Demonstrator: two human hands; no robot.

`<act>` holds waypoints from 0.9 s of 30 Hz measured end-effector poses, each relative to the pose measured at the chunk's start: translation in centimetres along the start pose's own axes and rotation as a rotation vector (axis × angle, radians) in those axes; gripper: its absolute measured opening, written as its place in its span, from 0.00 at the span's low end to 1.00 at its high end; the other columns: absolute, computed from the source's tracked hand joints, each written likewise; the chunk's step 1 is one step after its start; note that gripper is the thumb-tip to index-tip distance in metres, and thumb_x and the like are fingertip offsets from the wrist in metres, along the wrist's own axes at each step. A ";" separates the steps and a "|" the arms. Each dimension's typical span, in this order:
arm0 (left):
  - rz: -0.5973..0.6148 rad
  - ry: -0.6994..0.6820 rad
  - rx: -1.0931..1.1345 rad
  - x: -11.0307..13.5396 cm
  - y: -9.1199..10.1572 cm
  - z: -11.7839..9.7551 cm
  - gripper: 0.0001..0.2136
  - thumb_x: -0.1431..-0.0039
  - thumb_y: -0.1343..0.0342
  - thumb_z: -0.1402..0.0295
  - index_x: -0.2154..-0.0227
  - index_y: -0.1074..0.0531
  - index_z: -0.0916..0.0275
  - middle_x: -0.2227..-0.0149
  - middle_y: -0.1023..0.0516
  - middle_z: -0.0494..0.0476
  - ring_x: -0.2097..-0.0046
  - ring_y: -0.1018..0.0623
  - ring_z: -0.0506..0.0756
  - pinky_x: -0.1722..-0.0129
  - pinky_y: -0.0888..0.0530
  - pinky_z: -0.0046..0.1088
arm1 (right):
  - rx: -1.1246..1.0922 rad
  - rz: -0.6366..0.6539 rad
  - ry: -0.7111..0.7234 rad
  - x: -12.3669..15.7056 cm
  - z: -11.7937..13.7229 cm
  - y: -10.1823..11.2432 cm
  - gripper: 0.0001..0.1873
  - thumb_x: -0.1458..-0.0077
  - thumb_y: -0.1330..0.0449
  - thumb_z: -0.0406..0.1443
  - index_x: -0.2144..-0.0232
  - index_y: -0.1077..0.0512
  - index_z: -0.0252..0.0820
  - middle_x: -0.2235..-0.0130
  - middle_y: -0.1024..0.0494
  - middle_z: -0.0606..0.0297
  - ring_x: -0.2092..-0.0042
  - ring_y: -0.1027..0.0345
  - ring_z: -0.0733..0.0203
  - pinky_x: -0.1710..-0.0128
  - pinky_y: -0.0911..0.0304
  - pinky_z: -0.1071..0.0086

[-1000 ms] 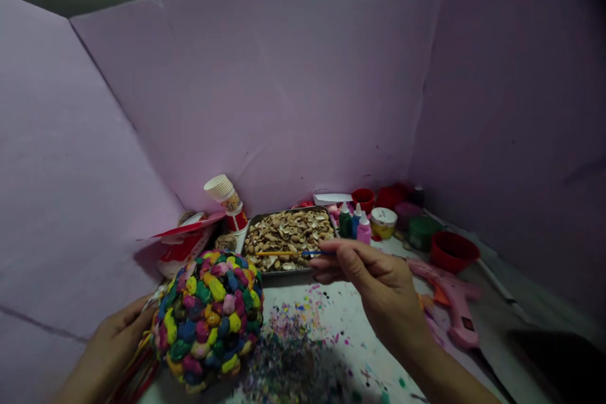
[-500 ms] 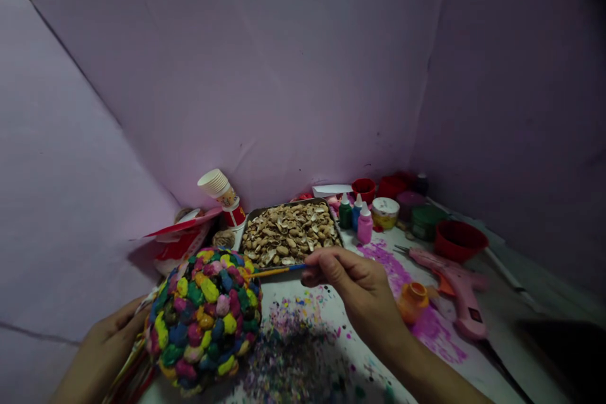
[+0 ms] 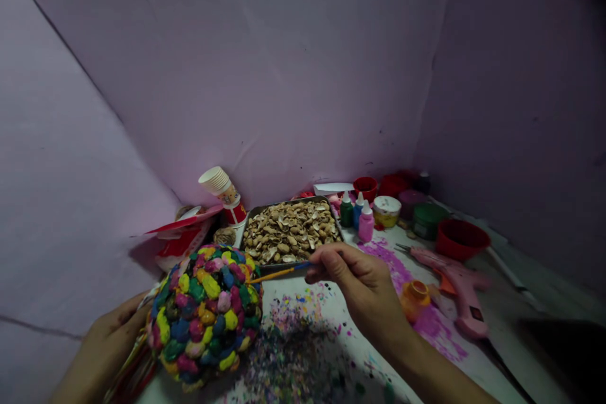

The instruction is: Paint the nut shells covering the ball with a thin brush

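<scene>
A round lantern-like ball (image 3: 204, 319), covered in peanut shells painted yellow, green, blue, pink and orange, fills the lower left. My left hand (image 3: 105, 342) is closed on its left side, among loose cords (image 3: 130, 363) that hang there; its fingertips are partly hidden. Between the thumb and fingers of my right hand (image 3: 362, 287) is a thin paintbrush (image 3: 277, 274) with an orange and blue handle. The brush points left, its tip at the ball's right side near an orange shell. An uncapped orange paint bottle (image 3: 415, 301) stands just right of my right wrist.
Behind my hands lies a tray (image 3: 247, 222) of peanut shells. Paint bottles (image 3: 365, 225), tubs (image 3: 387, 211) and a red bowl (image 3: 461, 240) stand at the right. A pink glue gun (image 3: 468, 303) lies near them. Stacked paper cups (image 3: 222, 189) lean at the left. Lilac panels (image 3: 303, 76) enclose the table.
The brush has shifted slightly right and down with my right hand, its tip now lower on the ball's right side. My left hand and the ball stay almost where they were.
</scene>
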State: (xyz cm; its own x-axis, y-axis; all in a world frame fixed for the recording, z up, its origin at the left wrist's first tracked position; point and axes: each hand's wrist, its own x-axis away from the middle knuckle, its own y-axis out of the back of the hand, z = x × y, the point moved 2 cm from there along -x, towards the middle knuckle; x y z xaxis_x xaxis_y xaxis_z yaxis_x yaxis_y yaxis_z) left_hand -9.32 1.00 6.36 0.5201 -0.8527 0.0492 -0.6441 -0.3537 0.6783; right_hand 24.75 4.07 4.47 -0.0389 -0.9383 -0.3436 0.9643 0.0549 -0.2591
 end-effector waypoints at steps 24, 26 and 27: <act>-0.024 0.078 0.089 -0.3 0.3 0.8 0.26 0.82 0.37 0.39 0.81 0.27 0.53 0.74 0.17 0.55 0.56 0.19 0.67 0.58 0.21 0.39 | -0.012 0.061 0.102 0.3 -0.5 -0.3 0.11 0.39 0.42 0.40 0.70 0.21 0.46 0.72 0.20 0.68 0.69 0.24 0.64 0.67 0.30 0.69; -0.004 0.105 0.136 -0.2 0.1 0.9 0.25 0.80 0.36 0.41 0.80 0.27 0.54 0.76 0.18 0.54 0.60 0.19 0.66 0.65 0.20 0.37 | 0.005 0.064 0.115 0.4 -0.5 -0.4 0.12 0.39 0.42 0.39 0.71 0.21 0.46 0.73 0.20 0.68 0.70 0.25 0.64 0.68 0.31 0.70; 0.004 0.120 0.151 -0.1 0.0 0.8 0.25 0.80 0.35 0.42 0.79 0.27 0.54 0.77 0.18 0.53 0.62 0.19 0.65 0.66 0.20 0.36 | 0.005 0.056 0.120 0.4 -0.5 -0.4 0.12 0.39 0.42 0.39 0.71 0.22 0.46 0.73 0.20 0.69 0.70 0.25 0.65 0.68 0.31 0.70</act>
State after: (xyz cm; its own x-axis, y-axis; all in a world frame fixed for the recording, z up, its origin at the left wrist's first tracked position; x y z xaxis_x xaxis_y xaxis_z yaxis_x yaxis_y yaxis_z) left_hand -9.85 0.82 5.80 0.5748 -0.8054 0.1447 -0.7184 -0.4120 0.5605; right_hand 24.23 3.82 3.92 -0.0161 -0.8860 -0.4634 0.9671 0.1038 -0.2321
